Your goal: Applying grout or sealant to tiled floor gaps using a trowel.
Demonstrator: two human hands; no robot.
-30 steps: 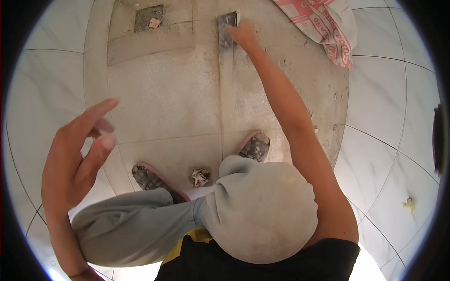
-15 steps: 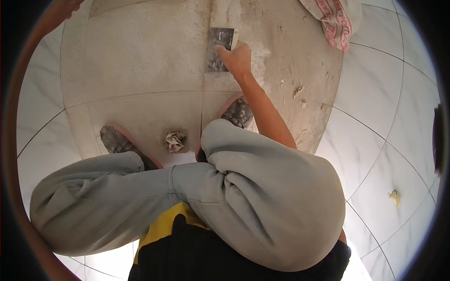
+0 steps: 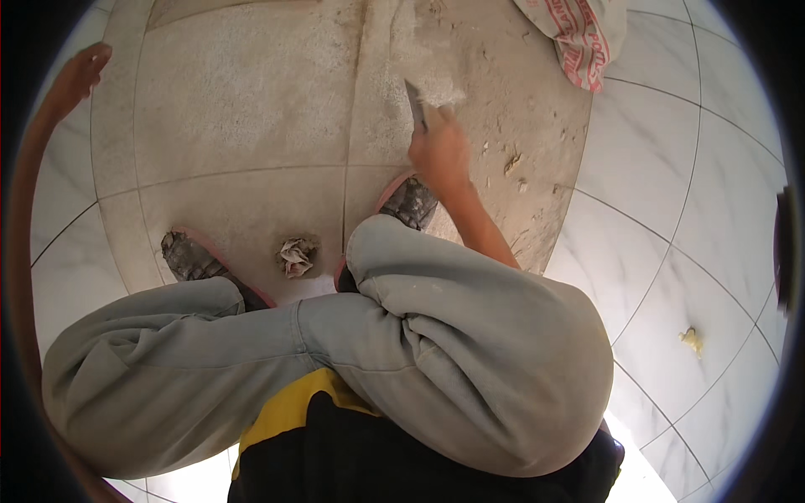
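Note:
My right hand [image 3: 440, 155] is closed round the handle of a flat rectangular trowel [image 3: 415, 104]. Its metal blade is turned nearly edge-on, over the dusty, plaster-smeared floor tiles [image 3: 243, 109] beyond my right foot. Whether the blade touches the floor I cannot tell. Out at the far left, my left hand [image 3: 82, 75] hangs over the pale floor with loosely bent fingers, and nothing shows in it.
A crumpled scrap [image 3: 297, 256] fills a hole in the floor between my shoes. Whitish sack [image 3: 579, 38] with red print lies at the far right. Small crumbs [image 3: 513, 163] lie beside my right arm, and a yellowish lump [image 3: 692, 340] rests on the marbled white tiles.
The trowel has come nearer to me and turned from showing its broad face to its edge. My left hand has moved nearer and further left.

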